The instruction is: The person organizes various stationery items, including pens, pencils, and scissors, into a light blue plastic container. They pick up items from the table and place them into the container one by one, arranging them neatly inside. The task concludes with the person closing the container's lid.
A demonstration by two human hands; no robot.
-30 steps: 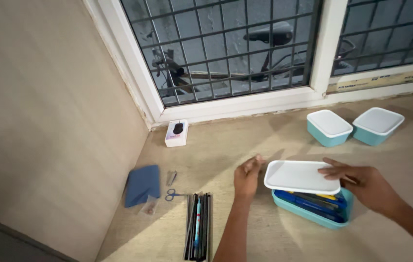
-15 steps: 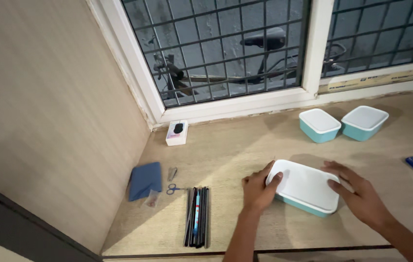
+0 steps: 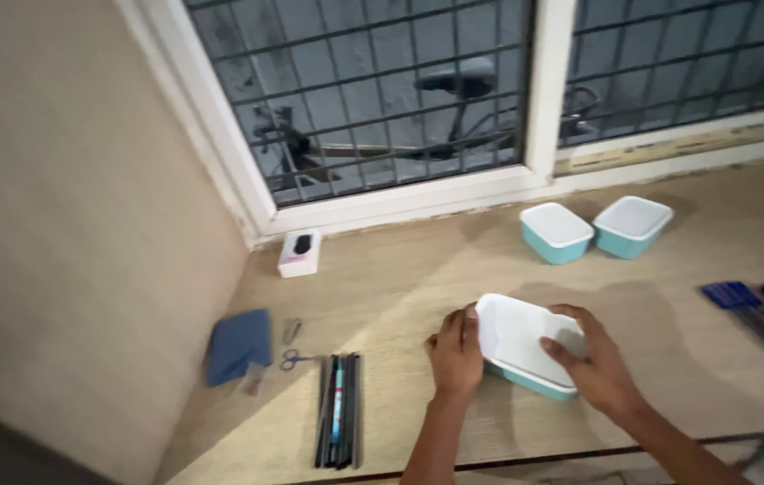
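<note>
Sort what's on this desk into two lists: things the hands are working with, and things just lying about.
In hand: left hand and right hand on the white lid of the teal rectangular plastic box.

Lying about: two small teal lidded boxes, row of pens, blue-handled scissors, blue cloth pouch.

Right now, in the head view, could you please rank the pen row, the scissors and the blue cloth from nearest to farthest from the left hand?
1. Pen row: just left of the left hand, at the desk's front.
2. Scissors: farther left, beside the row's top.
3. Blue cloth: farthest left, by the wall.
</note>
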